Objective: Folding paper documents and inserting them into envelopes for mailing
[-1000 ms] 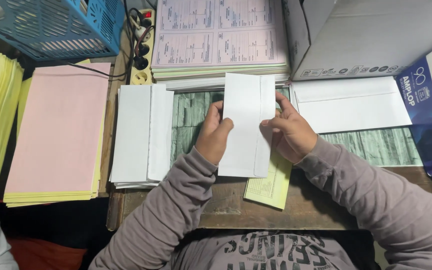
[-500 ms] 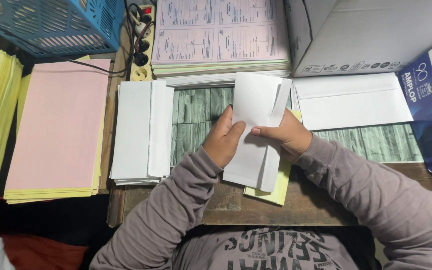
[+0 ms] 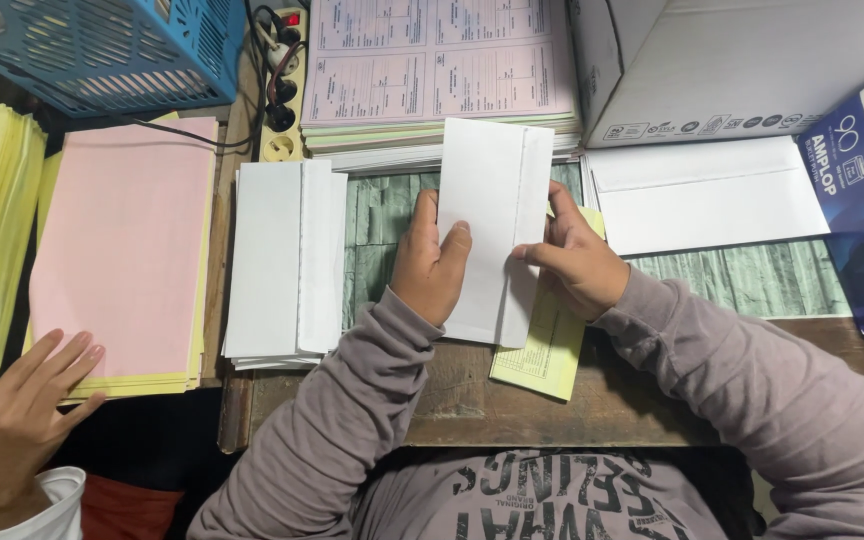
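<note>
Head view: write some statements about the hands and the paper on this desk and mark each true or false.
1. Both the left hand and the right hand hold the white envelope. True.
2. A yellow form lies under the envelope. True.
3. The stack of white envelopes sits right of the hands. False: it lies to their left.
4. The pink paper stack is in the blue basket. False: it lies on the desk below the basket.
5. Another person's hand rests by the pink stack. True.

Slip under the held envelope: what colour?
Pale yellow slip, under the white envelope; head view.
</note>
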